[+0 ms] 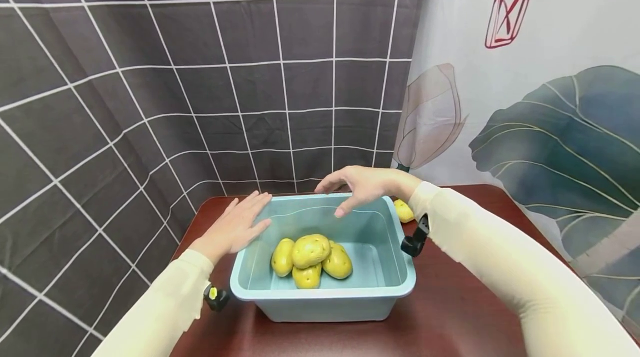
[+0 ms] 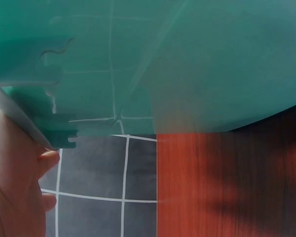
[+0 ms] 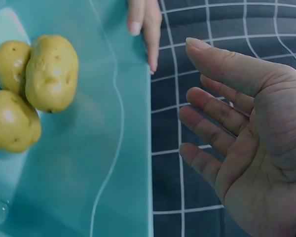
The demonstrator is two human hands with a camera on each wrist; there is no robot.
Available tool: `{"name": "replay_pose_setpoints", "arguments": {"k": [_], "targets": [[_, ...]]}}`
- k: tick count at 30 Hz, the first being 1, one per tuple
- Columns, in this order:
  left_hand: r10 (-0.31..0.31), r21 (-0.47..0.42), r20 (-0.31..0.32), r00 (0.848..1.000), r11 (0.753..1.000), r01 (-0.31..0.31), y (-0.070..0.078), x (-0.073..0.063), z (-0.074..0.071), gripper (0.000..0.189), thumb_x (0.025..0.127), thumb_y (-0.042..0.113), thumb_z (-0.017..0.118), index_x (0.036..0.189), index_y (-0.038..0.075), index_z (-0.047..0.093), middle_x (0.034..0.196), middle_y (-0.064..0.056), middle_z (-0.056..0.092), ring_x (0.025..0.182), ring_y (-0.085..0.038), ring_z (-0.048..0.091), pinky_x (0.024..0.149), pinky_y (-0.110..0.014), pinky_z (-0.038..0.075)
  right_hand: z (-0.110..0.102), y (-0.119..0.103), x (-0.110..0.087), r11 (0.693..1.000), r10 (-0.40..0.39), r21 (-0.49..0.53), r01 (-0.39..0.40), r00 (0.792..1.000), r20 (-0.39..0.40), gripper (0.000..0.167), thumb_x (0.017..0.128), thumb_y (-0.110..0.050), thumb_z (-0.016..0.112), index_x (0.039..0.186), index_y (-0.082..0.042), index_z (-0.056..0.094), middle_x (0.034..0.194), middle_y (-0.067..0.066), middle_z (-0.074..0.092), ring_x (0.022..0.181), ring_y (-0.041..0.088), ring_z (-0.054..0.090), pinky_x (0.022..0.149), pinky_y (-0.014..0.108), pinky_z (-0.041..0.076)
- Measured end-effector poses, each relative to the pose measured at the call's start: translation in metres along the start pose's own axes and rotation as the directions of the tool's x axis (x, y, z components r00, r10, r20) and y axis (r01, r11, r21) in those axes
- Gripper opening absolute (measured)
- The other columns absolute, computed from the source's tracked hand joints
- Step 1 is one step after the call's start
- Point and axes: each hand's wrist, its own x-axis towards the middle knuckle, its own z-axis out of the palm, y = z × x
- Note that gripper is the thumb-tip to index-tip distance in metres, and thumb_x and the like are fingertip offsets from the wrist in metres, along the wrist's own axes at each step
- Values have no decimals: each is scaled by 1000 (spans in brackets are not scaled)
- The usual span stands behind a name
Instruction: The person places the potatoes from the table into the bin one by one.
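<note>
A light blue plastic tub [image 1: 325, 308] stands on the table, with several yellow potatoes [image 1: 311, 250] piled at its middle left. My left hand [image 1: 235, 226] rests on the tub's left rim, fingers straight and pointing toward the far corner. From the left wrist, that hand [image 2: 15, 182] shows beside the rim, with the tub wall [image 2: 187, 64] filling the upper part. Over the far right part of the tub hovers my right hand [image 1: 367, 184], fingers spread and slightly bent. Its palm [image 3: 266, 182] holds nothing in the right wrist view, apart from the rim.
One more potato [image 1: 403, 211] lies on the dark red table [image 1: 450, 301], just outside the tub's right side beneath the right wrist. A dark gridded curtain [image 1: 310, 90] hangs close behind the tub, and a white printed cloth [image 1: 450, 29] hangs at the right.
</note>
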Motion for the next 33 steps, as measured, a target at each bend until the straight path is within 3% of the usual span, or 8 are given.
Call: {"name": "replay_pose_setpoints", "arguments": {"k": [6,15,25,33], "targets": [[1,2,-2,1000,1000,-1,-1,-1,0,63,97,43,50,151,16,32,155,-6,32,145,-29,20,113,-60,14,-10,2,-26,1000,14,19,-13,998,-55,64,79,-26,81,135,-15,53,135,-4,54,127,14,48,108,39,37],[4,0,-9,1000,1000,-4,-2,-1,1,63,97,43,51,151,16,33,154,-6,33,145,-29,20,113,-60,14,-23,7,-65,1000,16,-9,-18,985,-171,63,80,-25,80,136,-14,52,134,0,55,127,20,48,107,46,36],[7,7,-4,1000,1000,-7,1,0,0,62,98,44,48,151,15,33,154,-5,33,145,-28,21,113,-59,16,-27,28,-107,997,64,67,-46,946,-317,57,83,-23,77,135,-14,53,133,0,56,125,19,50,107,48,36],[5,14,-5,1000,1000,-5,0,-1,0,62,98,43,49,151,15,33,154,-6,33,144,-29,21,113,-59,15,-19,60,-127,991,113,117,-72,912,-395,57,86,-19,74,137,-10,51,135,3,54,126,21,49,106,47,37]]}}
